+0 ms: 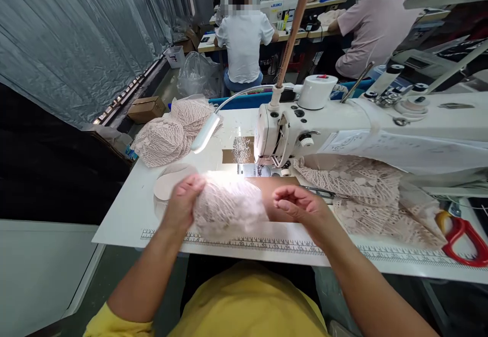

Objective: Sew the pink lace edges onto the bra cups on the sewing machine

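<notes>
My left hand (183, 200) is closed on the edge of a pale pink lace bra cup (231, 207), held just above the front of the sewing table. The cup's right side is blurred. My right hand (299, 202) is to the right of the cup and apart from it, fingers loosely curled, with nothing visible between them. Behind the cup is the needle area of a white sewing machine (282, 128), lit by a small lamp (206, 132). Smooth beige cup pads (168, 182) lie beside my left hand.
Domed lace cups (163, 141) are piled at the table's back left. More lace (366, 200) lies under the machine arm, with red-handled scissors (465, 243) to its right. A printed ruler (267, 245) follows the front edge. Two people (246, 47) sit beyond at other machines.
</notes>
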Demonstrator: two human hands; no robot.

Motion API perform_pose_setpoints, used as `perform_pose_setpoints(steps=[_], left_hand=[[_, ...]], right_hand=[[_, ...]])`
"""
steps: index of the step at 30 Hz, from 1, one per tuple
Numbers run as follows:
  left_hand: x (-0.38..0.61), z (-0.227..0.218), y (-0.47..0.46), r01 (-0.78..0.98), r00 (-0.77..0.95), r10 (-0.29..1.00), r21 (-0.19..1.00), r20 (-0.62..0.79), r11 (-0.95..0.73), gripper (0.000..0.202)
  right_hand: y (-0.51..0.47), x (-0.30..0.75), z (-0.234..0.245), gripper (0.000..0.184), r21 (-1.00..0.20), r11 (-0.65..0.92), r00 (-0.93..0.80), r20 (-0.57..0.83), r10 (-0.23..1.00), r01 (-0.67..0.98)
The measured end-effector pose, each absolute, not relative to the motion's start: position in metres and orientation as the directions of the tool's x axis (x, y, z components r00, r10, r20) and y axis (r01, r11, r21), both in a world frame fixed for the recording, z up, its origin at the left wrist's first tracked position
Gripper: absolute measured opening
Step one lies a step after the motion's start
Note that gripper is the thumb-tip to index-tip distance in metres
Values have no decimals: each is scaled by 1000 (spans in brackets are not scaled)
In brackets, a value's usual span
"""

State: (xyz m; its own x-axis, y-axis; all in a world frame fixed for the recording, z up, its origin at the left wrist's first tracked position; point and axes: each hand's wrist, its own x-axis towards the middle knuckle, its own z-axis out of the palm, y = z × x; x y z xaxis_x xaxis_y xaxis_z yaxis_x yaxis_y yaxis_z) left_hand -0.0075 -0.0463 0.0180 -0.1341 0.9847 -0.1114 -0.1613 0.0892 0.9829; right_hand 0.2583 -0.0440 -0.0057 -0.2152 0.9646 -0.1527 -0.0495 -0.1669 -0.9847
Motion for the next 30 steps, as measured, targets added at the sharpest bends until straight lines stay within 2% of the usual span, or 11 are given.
perform_pose_setpoints(steps=[2,5,6,8,10,11,17,20,24,26,30], left_hand=[[-23,31,-36,167,-301,943,982,138,-91,22],[-17,34,-17,629,-199,889,749,412,-206,21],[-5,29,-11,701,-114,900,676,421,-227,21],[26,13,0,878,184,901,345,393,-330,21],[61,-6,6,920,380,908,29,177,-391,19],[76,-15,6,911,409,903,-1,129,-412,18],[108,-34,-11,866,497,868,-65,0,-496,20],[99,-24,-16,854,518,855,-25,-25,-519,17],[77,-9,-8,767,596,803,278,25,-578,30],[68,-9,-1,709,608,788,381,96,-594,32],[61,-27,14,652,650,714,290,261,-700,29]], right_hand=[[-44,275,-4,30,-991,-131,-152,-129,980,-2],[-42,288,3,28,-989,-76,-153,-96,984,126],[-40,288,7,26,-981,-50,-186,-85,979,188],[-33,284,13,23,-944,30,-286,-70,956,330],[-22,277,16,21,-878,125,-375,-66,925,461],[-16,272,15,21,-840,167,-402,-66,913,517],[3,251,-13,34,-605,370,-457,11,889,705],[-3,243,-25,32,-431,412,-461,-11,887,803],[-10,240,-32,33,-236,466,-483,-17,875,853],[-10,239,-33,38,-164,469,-477,-11,879,868],[-7,236,-32,42,-92,448,-449,9,893,889]])
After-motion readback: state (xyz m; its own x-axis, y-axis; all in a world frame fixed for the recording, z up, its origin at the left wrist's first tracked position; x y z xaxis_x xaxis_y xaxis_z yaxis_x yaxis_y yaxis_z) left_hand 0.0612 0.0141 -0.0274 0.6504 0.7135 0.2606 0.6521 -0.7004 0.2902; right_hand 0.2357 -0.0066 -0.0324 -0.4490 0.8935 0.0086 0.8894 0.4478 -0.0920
